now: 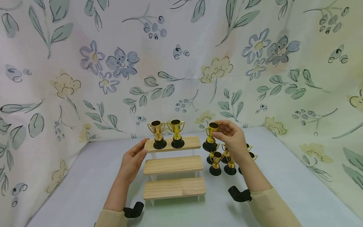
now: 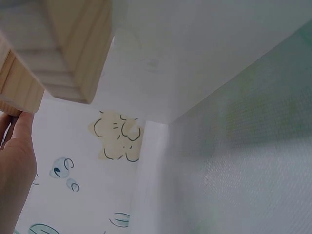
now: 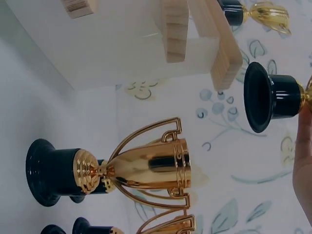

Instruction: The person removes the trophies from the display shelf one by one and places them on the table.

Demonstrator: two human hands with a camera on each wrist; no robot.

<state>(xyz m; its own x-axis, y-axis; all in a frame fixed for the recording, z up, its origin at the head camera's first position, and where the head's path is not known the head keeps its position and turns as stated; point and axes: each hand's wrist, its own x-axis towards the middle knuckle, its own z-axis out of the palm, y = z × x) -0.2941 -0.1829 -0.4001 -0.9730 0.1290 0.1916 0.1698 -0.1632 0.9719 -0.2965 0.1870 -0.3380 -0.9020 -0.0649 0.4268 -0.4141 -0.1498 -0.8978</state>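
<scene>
A three-step wooden display stand [image 1: 173, 165] stands on the white table. Two gold trophy cups with black bases, a left one [image 1: 157, 134] and a right one [image 1: 176, 134], stand on its top shelf. My left hand [image 1: 133, 160] holds the left end of that top shelf, thumb toward me. With my right hand [image 1: 231, 137] I pinch another trophy cup [image 1: 211, 137] by its gold upper part. It hangs upright just right of the top shelf, and its hollow black base [image 3: 258, 97] faces the right wrist camera.
Several more trophy cups [image 1: 215, 164] stand on the table right of the stand, partly hidden behind my right hand and forearm. Floral cloth [image 1: 181, 63] hangs behind the table [image 1: 85, 176]. Black wrist cameras are strapped at both sleeves.
</scene>
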